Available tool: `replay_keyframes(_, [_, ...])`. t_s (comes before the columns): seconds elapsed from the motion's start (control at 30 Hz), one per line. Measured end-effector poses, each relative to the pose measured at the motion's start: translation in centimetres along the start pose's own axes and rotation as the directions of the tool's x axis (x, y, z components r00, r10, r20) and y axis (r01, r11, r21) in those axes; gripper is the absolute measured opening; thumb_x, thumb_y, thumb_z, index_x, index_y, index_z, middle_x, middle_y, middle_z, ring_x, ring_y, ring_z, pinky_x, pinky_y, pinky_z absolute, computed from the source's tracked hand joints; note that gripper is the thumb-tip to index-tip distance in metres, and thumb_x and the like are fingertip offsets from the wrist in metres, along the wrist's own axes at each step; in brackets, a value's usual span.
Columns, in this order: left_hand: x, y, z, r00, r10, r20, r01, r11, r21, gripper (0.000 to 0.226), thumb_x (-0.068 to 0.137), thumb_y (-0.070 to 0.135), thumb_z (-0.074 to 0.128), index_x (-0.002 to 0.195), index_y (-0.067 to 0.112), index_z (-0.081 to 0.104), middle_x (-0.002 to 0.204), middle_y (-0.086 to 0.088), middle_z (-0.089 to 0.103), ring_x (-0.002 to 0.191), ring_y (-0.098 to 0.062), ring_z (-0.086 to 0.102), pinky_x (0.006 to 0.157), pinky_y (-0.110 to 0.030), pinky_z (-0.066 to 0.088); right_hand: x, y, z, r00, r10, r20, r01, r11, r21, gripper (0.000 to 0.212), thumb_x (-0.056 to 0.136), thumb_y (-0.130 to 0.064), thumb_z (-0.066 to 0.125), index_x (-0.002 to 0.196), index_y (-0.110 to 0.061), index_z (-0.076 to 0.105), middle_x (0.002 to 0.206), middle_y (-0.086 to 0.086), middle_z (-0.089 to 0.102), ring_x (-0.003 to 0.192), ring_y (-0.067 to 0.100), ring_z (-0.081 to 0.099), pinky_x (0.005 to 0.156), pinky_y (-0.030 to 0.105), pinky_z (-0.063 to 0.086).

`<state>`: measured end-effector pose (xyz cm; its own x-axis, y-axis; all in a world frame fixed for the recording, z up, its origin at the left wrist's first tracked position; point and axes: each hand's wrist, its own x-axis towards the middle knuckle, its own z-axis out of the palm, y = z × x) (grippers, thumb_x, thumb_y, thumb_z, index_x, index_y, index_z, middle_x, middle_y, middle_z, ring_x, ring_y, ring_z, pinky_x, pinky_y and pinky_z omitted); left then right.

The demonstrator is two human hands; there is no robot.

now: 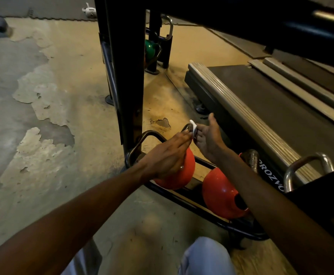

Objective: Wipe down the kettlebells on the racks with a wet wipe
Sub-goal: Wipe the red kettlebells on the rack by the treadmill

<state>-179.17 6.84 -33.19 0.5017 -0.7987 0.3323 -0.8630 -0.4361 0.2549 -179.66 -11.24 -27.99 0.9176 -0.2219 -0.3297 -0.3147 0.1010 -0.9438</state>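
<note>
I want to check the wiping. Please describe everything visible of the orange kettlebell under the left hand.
The orange kettlebell has a glossy round body and a bare metal handle. It sits at the end of the low black rack, its handle pointing away from the person. The left hand lies flat over its body. The right hand is at the handle, where the white wet wipe wraps it. A second orange kettlebell lies beside it.

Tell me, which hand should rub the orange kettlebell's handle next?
The right hand, probably. It pinches the wipe right against the handle of the kettlebell. The left hand lies flat over the ball with straight fingers, steadying it, and holds no wipe.
</note>
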Motion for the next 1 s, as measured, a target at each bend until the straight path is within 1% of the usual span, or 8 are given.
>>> replay_keyframes(0.07, [0.8, -0.2, -0.1, 1.0, -0.014, 0.015, 0.015, 0.999, -0.037, 0.064, 0.109, 0.024, 0.039, 0.165, 0.004, 0.017, 0.174, -0.015, 0.01, 0.162, -0.023, 0.005, 0.132, -0.038, 0.012, -0.2, -0.5, 0.3, 0.998, 0.054, 0.019, -0.055, 0.997, 0.061, 0.092, 0.103, -0.072, 0.011, 0.13, 0.005, 0.052, 0.128, 0.015, 0.062, 0.12, 0.019, 0.055, 0.098, 0.031, 0.043])
replay_keyframes(0.27, [0.7, 0.4, 0.2, 0.998, -0.057, 0.025, 0.059, 0.995, -0.086, 0.069, 0.107, 0.02, 0.042, 0.167, 0.006, 0.01, 0.176, -0.012, 0.002, 0.163, -0.019, -0.005, 0.132, -0.035, 0.006, 0.6, -1.2, 1.3, 0.995, 0.1, -0.007, -0.1, 0.995, -0.005, 0.125, 0.089, -0.089, 0.003, 0.151, 0.016, 0.032, 0.142, 0.036, 0.054, 0.136, 0.037, 0.053, 0.121, 0.041, 0.031])
replay_keyframes(0.43, [0.4, 0.6, 0.2, 0.995, -0.102, 0.004, 0.102, 0.99, -0.096, 0.072, 0.108, 0.021, 0.046, 0.167, 0.006, 0.008, 0.175, -0.012, -0.001, 0.161, -0.016, -0.007, 0.126, -0.021, -0.008, 0.1, -0.5, 1.0, 0.992, 0.098, 0.076, -0.104, 0.991, 0.084, 0.122, 0.09, -0.088, 0.002, 0.154, 0.014, 0.024, 0.157, 0.033, 0.035, 0.148, 0.037, 0.036, 0.121, 0.041, 0.029])
replay_keyframes(0.6, [0.5, 0.4, 0.3, 0.993, -0.118, 0.007, 0.118, 0.986, -0.12, 0.072, 0.108, 0.023, 0.047, 0.167, 0.008, 0.009, 0.176, -0.009, -0.002, 0.16, -0.011, -0.01, 0.123, -0.017, -0.011, 0.2, -2.0, 2.2, 0.984, 0.162, 0.073, -0.175, 0.95, 0.259, 0.117, 0.09, -0.089, 0.01, 0.162, 0.004, 0.009, 0.155, 0.021, 0.043, 0.138, 0.027, 0.047, 0.094, 0.032, 0.046])
replay_keyframes(0.7, [0.5, 0.5, 0.3, 0.995, -0.096, 0.004, 0.096, 0.985, -0.143, 0.07, 0.11, 0.027, 0.044, 0.167, 0.008, 0.009, 0.176, -0.008, 0.0, 0.162, -0.014, -0.007, 0.13, -0.026, -0.001, -0.9, -2.1, 1.5, 0.964, 0.205, 0.169, -0.25, 0.916, 0.315, 0.123, 0.088, -0.091, 0.011, 0.16, 0.008, 0.005, 0.16, 0.027, 0.033, 0.147, 0.034, 0.039, 0.115, 0.04, 0.036])
replay_keyframes(0.8, [0.5, 0.6, 0.2, 0.99, -0.136, 0.037, 0.14, 0.975, -0.17, 0.068, 0.113, 0.038, 0.036, 0.168, 0.01, 0.007, 0.176, -0.007, -0.001, 0.162, -0.013, -0.007, 0.132, -0.033, 0.005, -1.3, -2.6, -0.1, 0.923, 0.292, 0.25, -0.373, 0.835, 0.404, 0.125, 0.087, -0.092, 0.02, 0.159, 0.009, 0.007, 0.165, 0.033, 0.02, 0.155, 0.043, 0.023, 0.129, 0.051, 0.015])
replay_keyframes(0.9, [0.2, 0.5, -0.3, 0.985, -0.146, 0.095, 0.162, 0.968, -0.193, 0.073, 0.111, 0.048, 0.034, 0.168, 0.014, 0.004, 0.176, -0.004, -0.006, 0.161, -0.012, -0.01, 0.131, -0.036, 0.007, -1.4, -2.0, -0.3, 0.921, 0.301, 0.248, -0.388, 0.771, 0.505, 0.119, 0.091, -0.087, 0.024, 0.157, 0.012, 0.015, 0.16, 0.035, 0.031, 0.151, 0.047, 0.031, 0.127, 0.053, 0.022])
replay_keyframes(1.0, [-0.2, -0.2, -1.5, 0.98, -0.108, 0.166, 0.138, 0.974, -0.178, 0.076, 0.109, 0.055, 0.032, 0.168, 0.013, 0.009, 0.176, -0.007, -0.003, 0.161, -0.013, -0.007, 0.132, -0.039, 0.01, -2.6, -0.1, -0.3, 0.868, 0.314, 0.385, -0.468, 0.774, 0.425, 0.121, 0.089, -0.09, 0.022, 0.144, 0.017, 0.041, 0.148, 0.035, 0.049, 0.142, 0.046, 0.044, 0.123, 0.052, 0.03])
